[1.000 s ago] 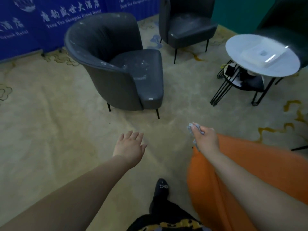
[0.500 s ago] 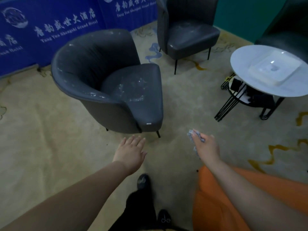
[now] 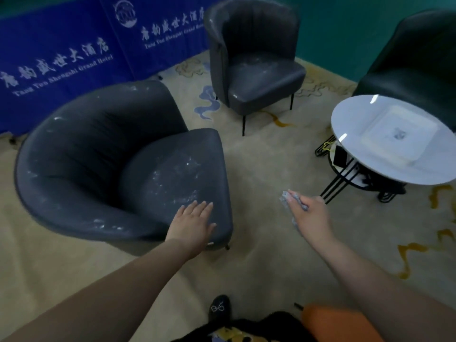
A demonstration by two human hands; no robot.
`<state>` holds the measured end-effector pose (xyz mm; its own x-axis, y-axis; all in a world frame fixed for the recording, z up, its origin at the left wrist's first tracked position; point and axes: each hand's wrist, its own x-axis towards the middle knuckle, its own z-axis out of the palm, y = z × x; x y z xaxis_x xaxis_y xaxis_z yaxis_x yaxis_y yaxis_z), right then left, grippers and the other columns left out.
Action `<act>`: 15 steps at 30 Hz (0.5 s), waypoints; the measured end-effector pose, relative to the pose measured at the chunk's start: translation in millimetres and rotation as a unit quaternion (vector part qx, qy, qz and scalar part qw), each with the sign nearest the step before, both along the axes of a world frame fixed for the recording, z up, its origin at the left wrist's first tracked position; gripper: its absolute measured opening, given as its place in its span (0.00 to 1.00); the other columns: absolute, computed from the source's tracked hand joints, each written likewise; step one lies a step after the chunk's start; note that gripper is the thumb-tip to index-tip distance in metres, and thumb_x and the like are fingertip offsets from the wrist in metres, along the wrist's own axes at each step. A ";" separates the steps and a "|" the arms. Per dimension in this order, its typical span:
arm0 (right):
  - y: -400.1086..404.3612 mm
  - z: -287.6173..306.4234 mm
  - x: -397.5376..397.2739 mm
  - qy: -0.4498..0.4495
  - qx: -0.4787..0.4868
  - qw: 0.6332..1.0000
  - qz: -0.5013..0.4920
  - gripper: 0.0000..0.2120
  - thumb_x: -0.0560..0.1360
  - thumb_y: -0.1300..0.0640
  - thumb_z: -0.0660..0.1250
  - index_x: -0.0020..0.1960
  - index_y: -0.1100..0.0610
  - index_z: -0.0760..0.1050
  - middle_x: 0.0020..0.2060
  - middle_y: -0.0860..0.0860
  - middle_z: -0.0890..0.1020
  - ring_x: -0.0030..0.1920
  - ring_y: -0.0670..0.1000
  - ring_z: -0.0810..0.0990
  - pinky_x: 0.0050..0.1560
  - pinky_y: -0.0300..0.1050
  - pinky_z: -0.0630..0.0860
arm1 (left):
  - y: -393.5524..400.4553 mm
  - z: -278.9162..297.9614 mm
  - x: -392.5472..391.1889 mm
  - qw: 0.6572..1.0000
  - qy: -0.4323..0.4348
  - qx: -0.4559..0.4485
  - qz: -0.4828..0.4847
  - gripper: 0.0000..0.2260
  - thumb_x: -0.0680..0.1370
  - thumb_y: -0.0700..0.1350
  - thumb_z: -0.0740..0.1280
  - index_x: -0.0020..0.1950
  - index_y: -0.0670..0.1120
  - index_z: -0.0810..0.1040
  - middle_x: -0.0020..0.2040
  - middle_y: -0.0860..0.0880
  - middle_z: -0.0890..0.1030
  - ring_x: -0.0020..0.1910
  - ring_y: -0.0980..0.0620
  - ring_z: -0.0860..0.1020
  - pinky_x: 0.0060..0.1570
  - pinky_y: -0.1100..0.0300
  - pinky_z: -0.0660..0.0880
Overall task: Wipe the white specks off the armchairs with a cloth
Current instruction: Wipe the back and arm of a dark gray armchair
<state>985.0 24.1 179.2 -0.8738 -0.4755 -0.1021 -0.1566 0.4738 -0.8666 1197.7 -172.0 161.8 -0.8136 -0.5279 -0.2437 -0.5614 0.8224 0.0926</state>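
Observation:
A dark grey armchair point(image 3: 81, 169) stands at the left, its seat and rim dotted with white specks. My left hand point(image 3: 192, 224) is over the seat's front edge, flat with fingers apart and holding nothing. My right hand point(image 3: 309, 217) hovers over the carpet to the right of that chair, shut on a crumpled grey cloth point(image 3: 287, 199). A second grey armchair point(image 3: 254, 70) with specks on its seat stands farther back. A third dark armchair point(image 3: 417, 58) shows at the far right.
A round white table point(image 3: 370, 166) on black wire legs stands at the right with a white square tray point(image 3: 399, 134) on it. Blue banners point(image 3: 61, 58) line the back left wall. An orange seat point(image 3: 338, 324) is at the bottom edge beside my shoe point(image 3: 219, 308).
I have stepped closer to the left armchair. My left hand has moved forward, from over the carpet to over the seat's front edge. My right hand still grips the cloth.

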 end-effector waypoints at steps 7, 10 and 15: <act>-61.2 1.0 -92.2 0.008 0.020 1.000 -0.004 0.12 0.76 0.48 0.67 0.55 0.51 0.83 0.40 0.61 0.80 0.26 0.44 0.76 0.28 0.32 0.69 | -50.3 -6.6 -76.7 0.999 0.002 0.013 0.035 0.27 0.82 0.58 0.51 0.79 0.51 0.51 0.78 0.52 0.57 0.77 0.50 0.53 0.75 0.51 0.48; -87.8 -1.1 -135.5 -0.006 0.029 0.999 0.036 0.13 0.76 0.46 0.66 0.54 0.51 0.83 0.37 0.57 0.78 0.28 0.48 0.76 0.34 0.37 0.70 | -63.1 -13.8 -105.5 0.999 -0.002 0.014 0.048 0.27 0.82 0.57 0.51 0.79 0.51 0.51 0.78 0.52 0.56 0.77 0.50 0.52 0.76 0.51 0.48; -161.7 -3.1 -220.6 0.009 0.002 0.987 0.159 0.11 0.77 0.52 0.67 0.53 0.55 0.83 0.35 0.54 0.78 0.27 0.48 0.75 0.29 0.36 0.71 | -76.1 -23.7 -161.0 0.983 0.004 0.027 0.179 0.27 0.82 0.57 0.51 0.79 0.50 0.50 0.78 0.51 0.56 0.77 0.50 0.52 0.75 0.51 0.47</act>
